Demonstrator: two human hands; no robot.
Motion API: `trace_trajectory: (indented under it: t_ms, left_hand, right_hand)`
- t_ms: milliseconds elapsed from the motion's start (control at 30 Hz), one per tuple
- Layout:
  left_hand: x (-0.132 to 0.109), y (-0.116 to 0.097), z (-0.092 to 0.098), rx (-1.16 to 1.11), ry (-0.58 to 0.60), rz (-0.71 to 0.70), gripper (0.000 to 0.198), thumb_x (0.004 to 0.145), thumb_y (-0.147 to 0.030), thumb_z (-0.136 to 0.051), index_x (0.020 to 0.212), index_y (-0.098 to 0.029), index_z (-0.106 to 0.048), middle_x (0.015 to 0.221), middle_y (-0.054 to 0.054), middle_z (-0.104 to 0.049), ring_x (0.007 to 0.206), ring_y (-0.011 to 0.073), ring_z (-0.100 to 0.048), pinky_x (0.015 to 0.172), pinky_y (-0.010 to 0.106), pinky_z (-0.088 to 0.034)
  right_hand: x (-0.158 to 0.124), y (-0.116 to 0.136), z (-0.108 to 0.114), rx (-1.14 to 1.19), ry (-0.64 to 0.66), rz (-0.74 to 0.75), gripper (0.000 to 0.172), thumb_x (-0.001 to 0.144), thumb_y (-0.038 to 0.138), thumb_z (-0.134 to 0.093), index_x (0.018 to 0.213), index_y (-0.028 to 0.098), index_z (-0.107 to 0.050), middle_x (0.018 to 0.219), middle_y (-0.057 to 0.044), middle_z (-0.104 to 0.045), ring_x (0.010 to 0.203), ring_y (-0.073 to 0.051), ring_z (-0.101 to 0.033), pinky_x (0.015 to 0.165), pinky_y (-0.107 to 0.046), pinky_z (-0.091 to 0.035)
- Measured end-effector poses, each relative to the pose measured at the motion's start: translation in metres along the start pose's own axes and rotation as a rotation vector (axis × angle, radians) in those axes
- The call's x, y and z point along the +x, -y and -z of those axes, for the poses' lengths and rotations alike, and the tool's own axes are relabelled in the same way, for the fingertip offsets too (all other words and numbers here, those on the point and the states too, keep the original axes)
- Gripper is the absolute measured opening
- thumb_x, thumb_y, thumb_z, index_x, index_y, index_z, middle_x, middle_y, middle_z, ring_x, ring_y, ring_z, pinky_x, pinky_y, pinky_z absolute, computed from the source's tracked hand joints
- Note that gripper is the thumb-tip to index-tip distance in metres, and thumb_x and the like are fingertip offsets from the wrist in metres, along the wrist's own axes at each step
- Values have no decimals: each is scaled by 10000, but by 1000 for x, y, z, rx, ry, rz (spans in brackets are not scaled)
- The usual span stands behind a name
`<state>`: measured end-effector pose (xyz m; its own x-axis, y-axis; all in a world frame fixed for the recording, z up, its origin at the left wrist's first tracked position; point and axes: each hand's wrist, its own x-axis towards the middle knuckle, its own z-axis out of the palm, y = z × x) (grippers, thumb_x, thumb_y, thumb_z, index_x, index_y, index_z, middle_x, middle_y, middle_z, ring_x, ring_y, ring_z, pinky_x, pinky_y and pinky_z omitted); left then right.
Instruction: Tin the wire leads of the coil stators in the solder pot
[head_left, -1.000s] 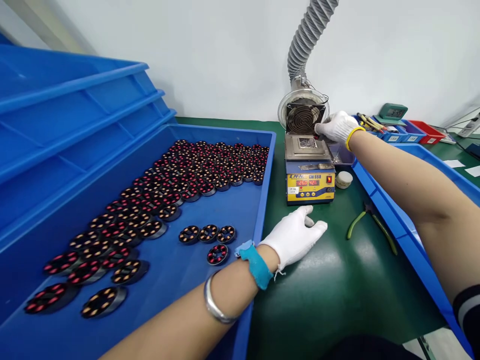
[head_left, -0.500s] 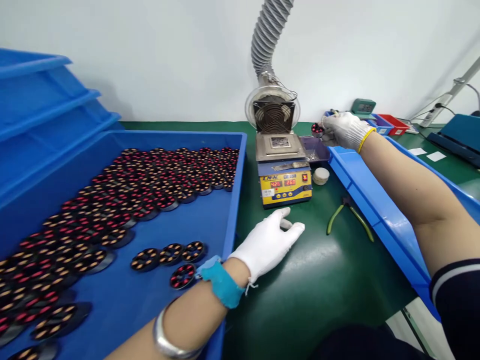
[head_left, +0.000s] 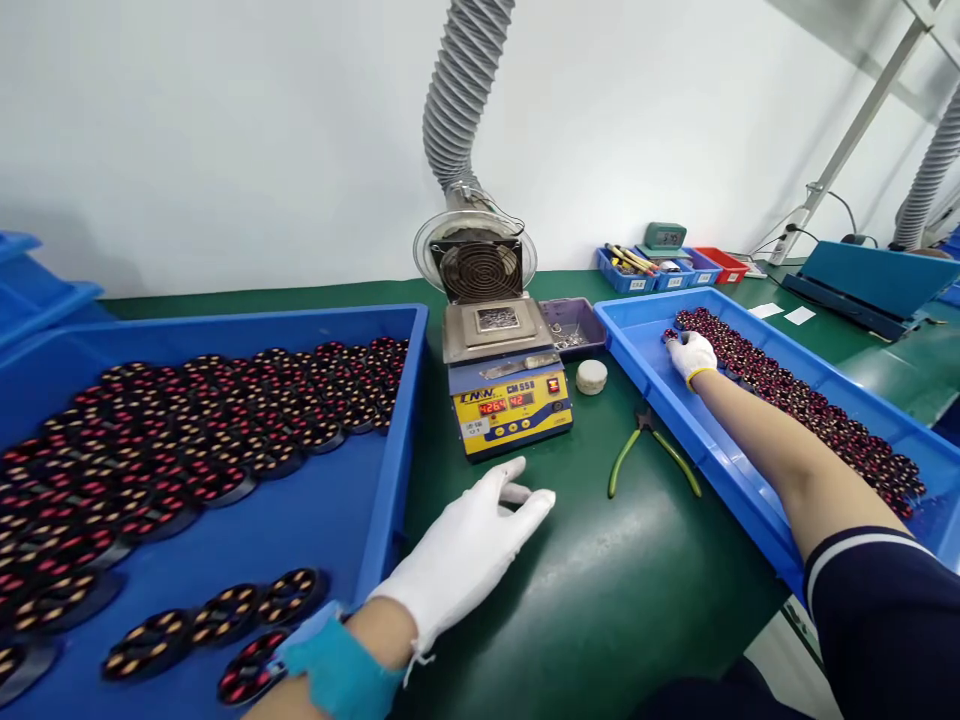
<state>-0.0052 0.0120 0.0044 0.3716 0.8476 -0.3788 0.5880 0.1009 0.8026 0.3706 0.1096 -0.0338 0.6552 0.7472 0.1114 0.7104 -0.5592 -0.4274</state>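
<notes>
Green tabletop (head_left: 600,600) carries two large blue trays. The left tray (head_left: 397,450) holds a broad spread of round wound coils (head_left: 187,430) lying flat, with a few set apart near its front edge. The right tray (head_left: 652,360) holds one long row of coils (head_left: 795,400) along its far side. Between the trays stands a yellow-fronted solder pot (head_left: 510,400) with lit red displays, and behind it a fan (head_left: 480,270) under a ribbed grey extraction hose (head_left: 461,90). Green-handled pliers (head_left: 652,455) lie on the tabletop just outside the right tray, near a small white round tin (head_left: 592,376). The left hand (head_left: 465,550), in a white glove, lies open and empty, palm down on the tabletop, just beside the left tray's wall and in front of the solder pot. The right hand (head_left: 691,355), also gloved, is inside the right tray, fingers curled at the end coil (head_left: 670,335) of the row; whether it grips that coil cannot be told.
</notes>
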Motion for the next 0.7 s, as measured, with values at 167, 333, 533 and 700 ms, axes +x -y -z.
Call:
trace_trajectory:
  t_ms: [167,333,533,700]
  left_hand:
    - [2,0,-1,21,39,27,899,726,-656,-552,1434,-134,-365,1211,126,-630,1025,278,-619,900,368,-440]
    - [1,0,0,69,80,44,887,745,-657,-530,1427,-114,-368,1192,131,-633,935,253,-640,867,368,-458]
    - [1,-1,-5,94,43,-13,705,747,-598,-582,1285,-143,-559,1049,100,-703,946,262,-655,877,363,-479]
    - [-26,-20,21,133,-298,-224,487,778,-503,-598,1139,-182,-664,1030,61,-730,928,238,-671,897,351,-504]
  right_hand:
    - [7,-6,-22,-133,32,173,464,885,438,-504,1268,185,-564,1361,-149,-462,1192,-284,-495,1010,-386,-377]
    - [30,2,-31,-227,47,258,510,909,428,-449,1292,101,-536,1337,-202,-479,1246,-312,-424,1058,-416,-288]
    - [43,4,-27,-286,41,324,521,899,427,-491,1323,126,-526,1433,-174,-421,1289,-272,-394,1060,-345,-280]
    - [8,14,5,-272,89,365,489,889,443,-476,1120,52,-657,1133,-265,-611,1016,-271,-588,833,-363,-429]
